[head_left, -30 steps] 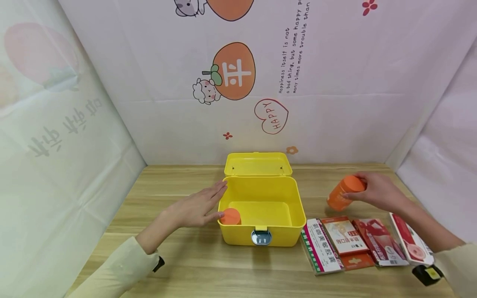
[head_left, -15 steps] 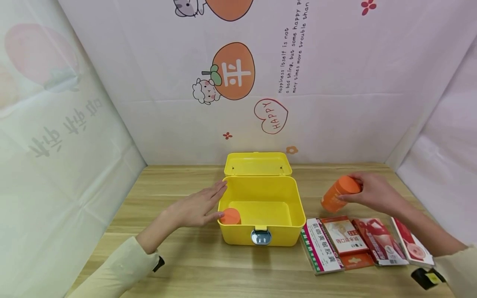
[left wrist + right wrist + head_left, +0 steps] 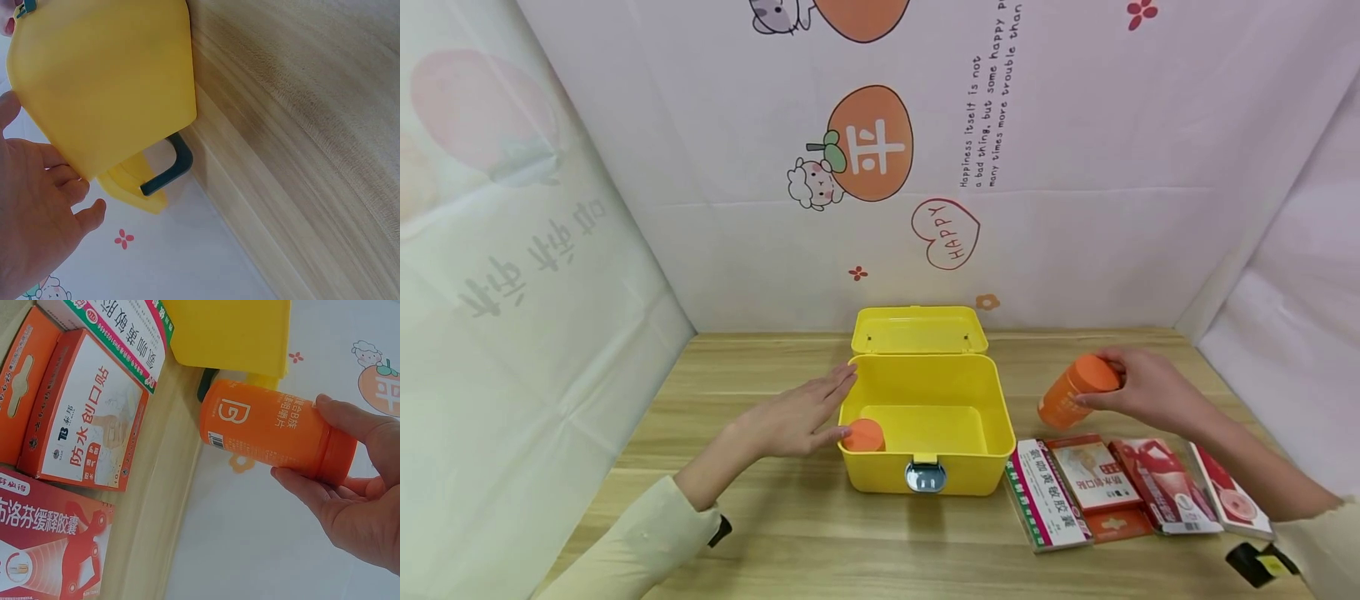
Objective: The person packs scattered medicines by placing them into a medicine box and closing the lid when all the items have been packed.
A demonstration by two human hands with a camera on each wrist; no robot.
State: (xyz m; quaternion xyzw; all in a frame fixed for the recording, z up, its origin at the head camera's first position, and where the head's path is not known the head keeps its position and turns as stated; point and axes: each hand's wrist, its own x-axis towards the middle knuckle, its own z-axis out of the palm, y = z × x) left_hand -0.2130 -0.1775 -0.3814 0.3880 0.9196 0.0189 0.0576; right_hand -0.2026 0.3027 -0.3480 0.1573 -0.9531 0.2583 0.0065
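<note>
An orange pill bottle [image 3: 1067, 396] is held tilted above the table by my right hand [image 3: 1150, 390], thumb and fingers gripping it near its cap. In the right wrist view the bottle [image 3: 269, 428] shows white lettering on its side. To its left stands a yellow lidded box [image 3: 925, 475] with the lid [image 3: 917, 329] tipped back. Inside the box's near left corner sits another orange cap [image 3: 864, 436], most of what is below it hidden. My left hand [image 3: 801, 417] rests at the box's left rim with fingers extended, as the left wrist view also shows for this hand [image 3: 37, 206].
Medicine boxes lie in a row at the right: a white and green one [image 3: 1048, 500], a bandage box [image 3: 1093, 475], a red capsule box [image 3: 1165, 487] and a red and white one [image 3: 1232, 492]. A printed cloth [image 3: 760, 250] hangs behind the wooden table [image 3: 760, 533].
My right hand has moved a little to the left with the orange bottle, toward the yellow box. The left hand and the box have stayed in place.
</note>
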